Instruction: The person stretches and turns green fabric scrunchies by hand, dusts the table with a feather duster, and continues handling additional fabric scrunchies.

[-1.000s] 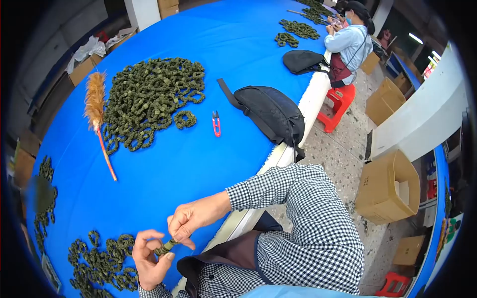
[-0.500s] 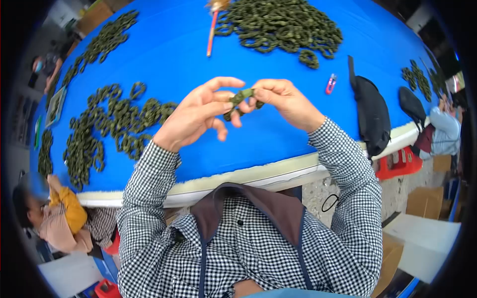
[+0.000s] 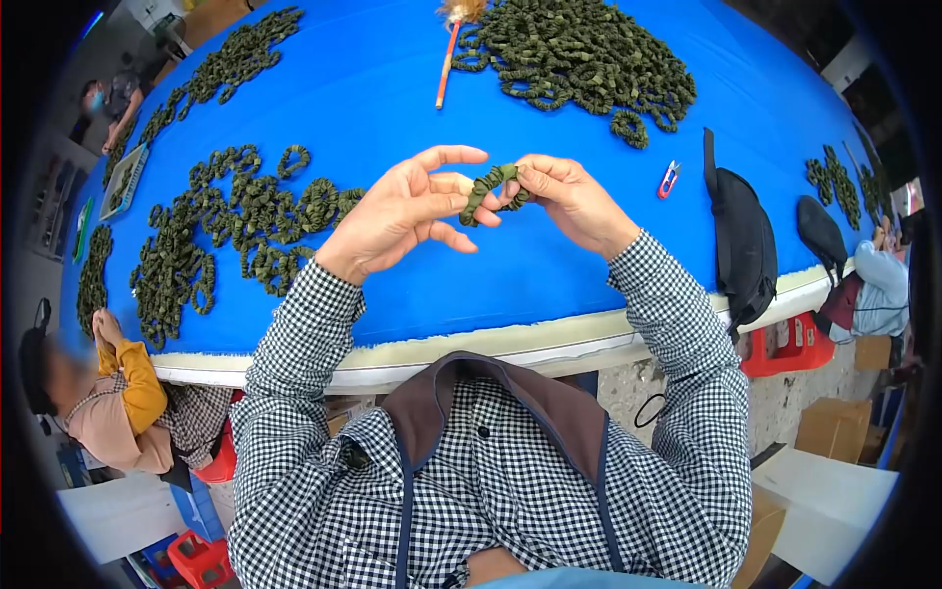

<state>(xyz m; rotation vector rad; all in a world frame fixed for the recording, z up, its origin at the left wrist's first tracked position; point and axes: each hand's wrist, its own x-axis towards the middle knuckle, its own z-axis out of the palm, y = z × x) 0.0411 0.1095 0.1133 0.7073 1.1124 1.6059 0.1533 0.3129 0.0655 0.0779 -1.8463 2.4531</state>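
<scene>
A dark green scrunchie [image 3: 479, 196] is held up between my two hands, above the blue table. My left hand [image 3: 402, 211] pinches its left side between thumb and a finger, while the other fingers stay spread. With thumb and fingertips, my right hand [image 3: 574, 201] grips its upper right part. Part of the ring is hidden behind my fingers. Just left of my left hand lies a loose spread of similar green scrunchies [image 3: 235, 211].
A big scrunchie heap [image 3: 589, 59] lies at the back, beside a red-handled brush [image 3: 448, 64]. To the right are small thread snips [image 3: 669, 181] and a black bag [image 3: 741, 231]. Co-workers sit at both sides; a red stool [image 3: 790, 344] stands below the table's right edge.
The view has shifted slightly. Both hands keep hold of the scrunchie, which now shows more of its ring. My left hand's lower fingers have shifted a little.
</scene>
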